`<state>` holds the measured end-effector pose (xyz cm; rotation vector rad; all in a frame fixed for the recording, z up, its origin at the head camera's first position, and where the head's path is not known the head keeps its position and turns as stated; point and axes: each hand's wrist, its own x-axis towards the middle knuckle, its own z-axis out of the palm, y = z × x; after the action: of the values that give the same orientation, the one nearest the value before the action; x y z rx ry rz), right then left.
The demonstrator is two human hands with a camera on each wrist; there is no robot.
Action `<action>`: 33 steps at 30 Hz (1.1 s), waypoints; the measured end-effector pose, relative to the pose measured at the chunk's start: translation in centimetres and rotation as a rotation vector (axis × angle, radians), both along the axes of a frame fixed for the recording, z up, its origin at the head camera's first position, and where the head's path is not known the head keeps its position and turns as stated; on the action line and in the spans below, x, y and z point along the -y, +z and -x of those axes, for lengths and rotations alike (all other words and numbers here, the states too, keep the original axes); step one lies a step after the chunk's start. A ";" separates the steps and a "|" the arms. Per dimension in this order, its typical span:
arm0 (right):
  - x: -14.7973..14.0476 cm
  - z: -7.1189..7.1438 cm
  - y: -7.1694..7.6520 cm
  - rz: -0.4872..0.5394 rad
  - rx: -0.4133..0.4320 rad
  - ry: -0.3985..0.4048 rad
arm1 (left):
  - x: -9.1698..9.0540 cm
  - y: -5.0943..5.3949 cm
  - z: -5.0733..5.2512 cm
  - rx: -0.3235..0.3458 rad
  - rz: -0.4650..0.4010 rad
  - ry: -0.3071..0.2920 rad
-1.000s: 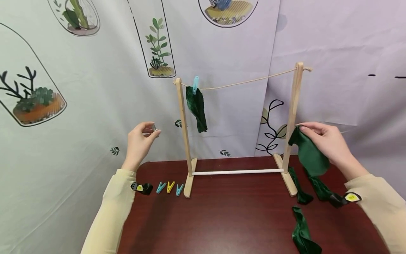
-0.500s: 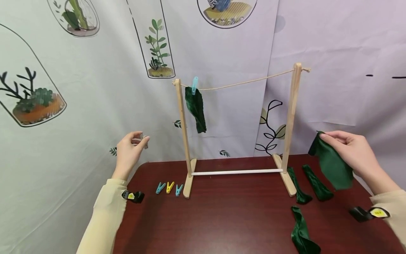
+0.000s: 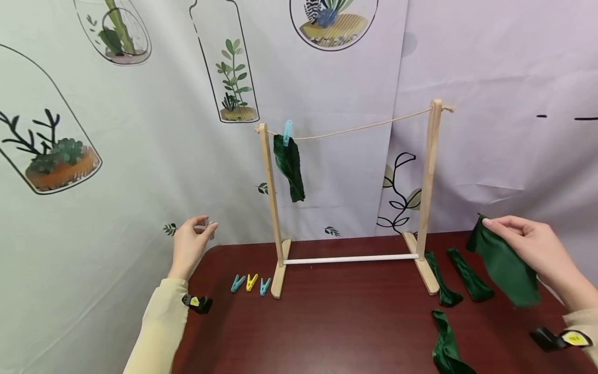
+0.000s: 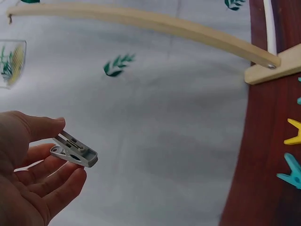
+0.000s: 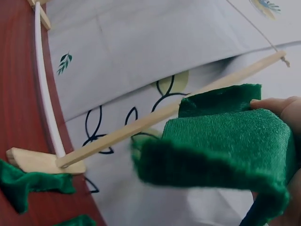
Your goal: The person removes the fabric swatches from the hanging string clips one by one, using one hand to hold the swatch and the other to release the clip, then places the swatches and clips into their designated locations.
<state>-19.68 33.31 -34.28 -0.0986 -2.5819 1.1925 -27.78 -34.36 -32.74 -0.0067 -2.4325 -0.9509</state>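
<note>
My left hand (image 3: 189, 248) pinches a grey clothespin (image 4: 75, 151) between thumb and fingers, left of the wooden rack (image 3: 427, 176). My right hand (image 3: 537, 249) holds a green cloth (image 3: 506, 267) by its upper edge, to the right of the rack; in the right wrist view the cloth (image 5: 225, 136) covers part of the fingers. On the rack's string (image 3: 359, 128), near the left post, a blue clothespin (image 3: 287, 133) clips another green cloth (image 3: 289, 169), which hangs down. Blue clothespins (image 3: 237, 283) and a yellow one (image 3: 251, 282) lie left of the rack's left foot.
Green cloths (image 3: 469, 275) lie on the dark red table (image 3: 345, 322) at the right, one (image 3: 446, 343) nearer the front edge. A white bar (image 3: 350, 259) joins the rack's feet. Behind hangs a pale curtain (image 3: 336, 176) with printed plants.
My right hand has moved right and down with the cloth, away from the right post. My left hand has shifted left and lower, still pinching the grey clothespin.
</note>
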 end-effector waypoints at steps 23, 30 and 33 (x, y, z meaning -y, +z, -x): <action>-1.1 -1.5 -5.9 -0.068 0.087 -0.018 | 2.8 -8.8 1.2 0.275 0.099 0.055; -1.3 -2.2 -7.7 -0.064 0.145 -0.003 | 2.7 -10.5 1.3 0.323 0.083 0.014; -1.3 -2.6 -8.6 -0.013 0.162 0.015 | 2.8 -11.3 1.4 0.347 0.073 -0.002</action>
<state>-17.10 34.58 -42.92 -0.1802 -2.7330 1.2197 -29.19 -37.12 -44.03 0.1417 -2.7838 -0.9262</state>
